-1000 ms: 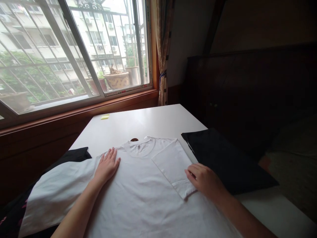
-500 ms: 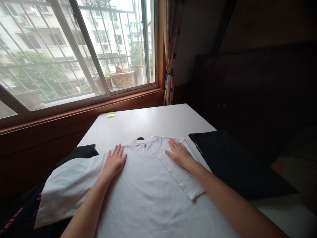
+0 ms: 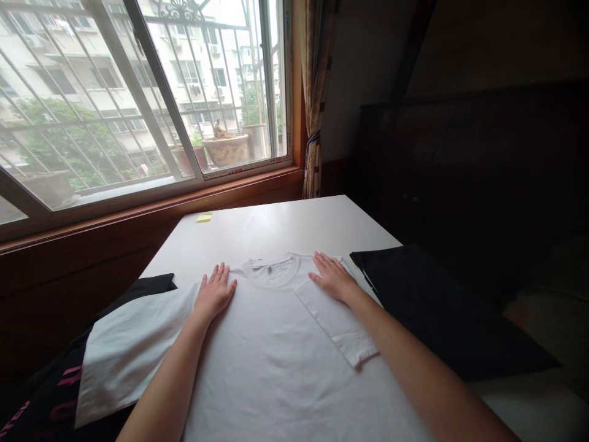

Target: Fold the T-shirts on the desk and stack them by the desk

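Note:
A white T-shirt [image 3: 276, 344] lies spread on the white table [image 3: 276, 227], its collar toward the far side. My left hand [image 3: 215, 290] rests flat on the shirt's left shoulder, fingers spread. On the right shoulder lies my right hand [image 3: 332, 276], also flat with fingers apart. The right sleeve [image 3: 338, 322] is folded inward over the shirt's body, beneath my right hand and forearm. The left sleeve [image 3: 133, 344] stretches out to the left over dark cloth. Neither hand grips anything.
Black folded cloth [image 3: 442, 313] lies at the table's right side. Dark cloth with pink lettering [image 3: 59, 393] is at the left edge. A yellow note [image 3: 204, 217] sits near the far left corner. Beyond are a barred window [image 3: 138, 92] and a tied curtain [image 3: 313, 110].
The dark round spot behind the collar is now almost covered by the shirt. The left sleeve's outer end has shifted slightly to the right. Both hands stay on the shoulders.

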`<state>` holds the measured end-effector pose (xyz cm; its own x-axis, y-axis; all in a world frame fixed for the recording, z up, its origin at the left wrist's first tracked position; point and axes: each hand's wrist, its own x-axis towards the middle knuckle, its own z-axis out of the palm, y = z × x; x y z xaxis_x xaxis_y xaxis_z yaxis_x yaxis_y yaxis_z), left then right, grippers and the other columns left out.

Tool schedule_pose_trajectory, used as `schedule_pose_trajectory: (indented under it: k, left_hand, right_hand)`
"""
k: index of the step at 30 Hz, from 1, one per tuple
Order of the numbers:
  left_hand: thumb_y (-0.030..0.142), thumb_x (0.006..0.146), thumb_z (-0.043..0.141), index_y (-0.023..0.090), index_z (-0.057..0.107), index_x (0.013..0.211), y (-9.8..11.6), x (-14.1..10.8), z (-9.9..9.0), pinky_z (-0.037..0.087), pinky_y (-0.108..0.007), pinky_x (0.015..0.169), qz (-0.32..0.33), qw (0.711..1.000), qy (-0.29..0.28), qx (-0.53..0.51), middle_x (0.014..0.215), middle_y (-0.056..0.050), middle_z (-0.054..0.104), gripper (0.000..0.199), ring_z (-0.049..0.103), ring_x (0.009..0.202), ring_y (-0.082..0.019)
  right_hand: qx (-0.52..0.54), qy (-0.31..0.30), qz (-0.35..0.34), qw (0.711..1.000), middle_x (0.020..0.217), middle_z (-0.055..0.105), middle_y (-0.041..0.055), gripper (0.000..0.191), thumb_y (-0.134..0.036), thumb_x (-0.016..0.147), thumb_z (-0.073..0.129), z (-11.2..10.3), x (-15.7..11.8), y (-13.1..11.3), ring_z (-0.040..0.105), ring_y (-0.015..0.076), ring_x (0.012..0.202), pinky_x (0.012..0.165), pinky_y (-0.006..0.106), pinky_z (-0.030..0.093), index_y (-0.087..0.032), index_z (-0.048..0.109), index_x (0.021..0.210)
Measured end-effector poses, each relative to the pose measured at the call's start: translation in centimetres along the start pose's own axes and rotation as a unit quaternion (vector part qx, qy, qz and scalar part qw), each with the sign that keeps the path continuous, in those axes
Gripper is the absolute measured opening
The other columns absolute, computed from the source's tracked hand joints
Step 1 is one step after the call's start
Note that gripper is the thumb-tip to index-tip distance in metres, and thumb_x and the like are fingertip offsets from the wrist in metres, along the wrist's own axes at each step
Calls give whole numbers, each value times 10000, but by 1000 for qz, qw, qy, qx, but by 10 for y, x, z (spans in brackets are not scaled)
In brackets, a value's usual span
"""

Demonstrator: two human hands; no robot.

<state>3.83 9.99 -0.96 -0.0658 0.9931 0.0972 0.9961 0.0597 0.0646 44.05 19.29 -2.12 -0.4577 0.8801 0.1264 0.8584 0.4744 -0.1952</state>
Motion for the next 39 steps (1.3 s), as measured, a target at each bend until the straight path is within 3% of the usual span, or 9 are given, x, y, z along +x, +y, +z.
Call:
schedule_pose_trajectory:
  k: [9,15,18,21,25,28,31,35,39]
  left_hand:
    - [274,1001,368,203,604,1349,-4,-12,-15,252,-507,1241,23,992,120,-40,1575,-80,472,427,293,1529,-250]
    - [348,1008,366,242,606,1300,-13,-59,-62,307,-499,1227,36,975,211,-63,1443,-63,597,392,411,1464,-247]
    - [424,990,416,286,585,1324,-38,-98,-93,294,-539,1227,28,966,255,-21,1459,-50,577,399,403,1467,-281]
    - [544,936,427,293,521,1415,-83,-137,-112,319,-563,1203,-47,956,289,27,1512,-71,530,549,413,1453,-338]
    - [675,856,438,328,469,1470,-148,-172,-110,413,-636,1094,-246,942,224,34,1414,-64,635,707,564,1291,-416]
    - [723,810,471,426,480,1440,-174,-179,-102,500,-615,989,-318,934,160,-35,1227,31,749,696,675,1128,-391]
    - [736,771,503,477,512,1404,-176,-173,-103,551,-574,905,-320,933,156,-54,1150,88,772,685,713,1037,-365]
    - [681,790,468,414,539,1432,-167,-158,-116,576,-504,806,-315,938,143,7,1065,32,792,698,716,956,-347]
    - [604,888,368,415,591,1396,-148,-148,-134,556,-439,683,-312,940,116,70,854,-2,782,586,685,740,-302]
  right_hand:
    - [24,45,-5,999,1610,404,117,587,-437,1029,339,-3,-1,1,328,262,1506,1241,445,244,-122,488,1501]
    - [52,112,-24,992,1485,567,120,486,-337,1011,367,-2,-3,4,431,270,1429,1209,464,330,-143,636,1366]
    - [56,123,-33,990,1439,607,116,462,-326,1007,388,-1,-3,5,461,267,1397,1200,447,349,-145,658,1335]
    - [57,131,-41,989,1397,637,110,438,-312,1000,407,-1,-3,6,487,267,1366,1192,434,362,-153,674,1309]
    - [59,136,-41,988,1375,650,97,410,-288,980,442,-2,-4,6,507,269,1334,1175,427,387,-166,685,1287]
    - [67,137,-43,987,1366,654,97,394,-280,974,454,-3,-5,6,517,271,1320,1166,435,397,-174,693,1269]
    - [76,136,-49,986,1354,659,96,384,-276,977,447,-4,-5,6,527,266,1311,1167,439,393,-186,700,1251]
    - [85,135,-53,986,1346,664,97,383,-283,980,445,-3,-5,7,533,259,1301,1166,427,394,-177,703,1242]
    - [91,140,-55,984,1338,669,102,372,-273,976,455,-3,-5,8,538,256,1295,1161,428,400,-178,713,1226]
